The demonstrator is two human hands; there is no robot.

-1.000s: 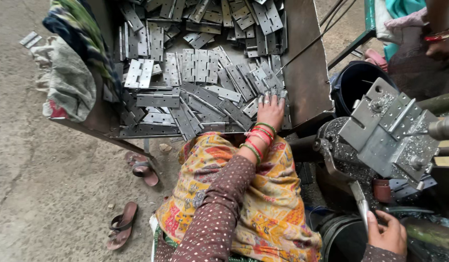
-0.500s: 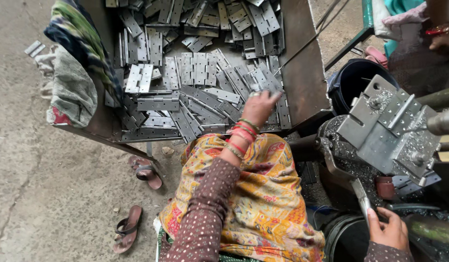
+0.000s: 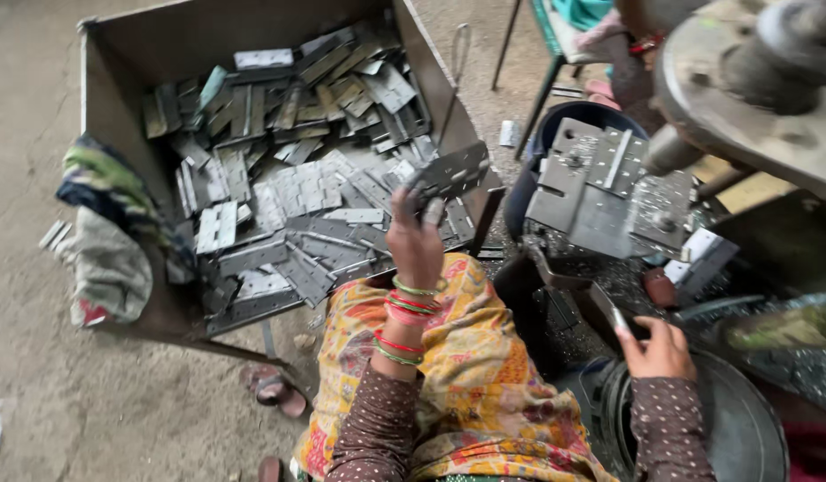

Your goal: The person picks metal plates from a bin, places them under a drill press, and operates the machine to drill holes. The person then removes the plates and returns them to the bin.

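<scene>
A: How many in hand?
B: One metal hinge plate (image 3: pixel 450 171), pinched by the left hand (image 3: pixel 415 239), at one o'clock of it, above the bin (image 3: pixel 118 107).
A: And the right hand (image 3: pixel 656 346)?
B: Clenched around one lever handle (image 3: pixel 581 295); the press block (image 3: pixel 600 192) sits at eleven o'clock of it.
</scene>
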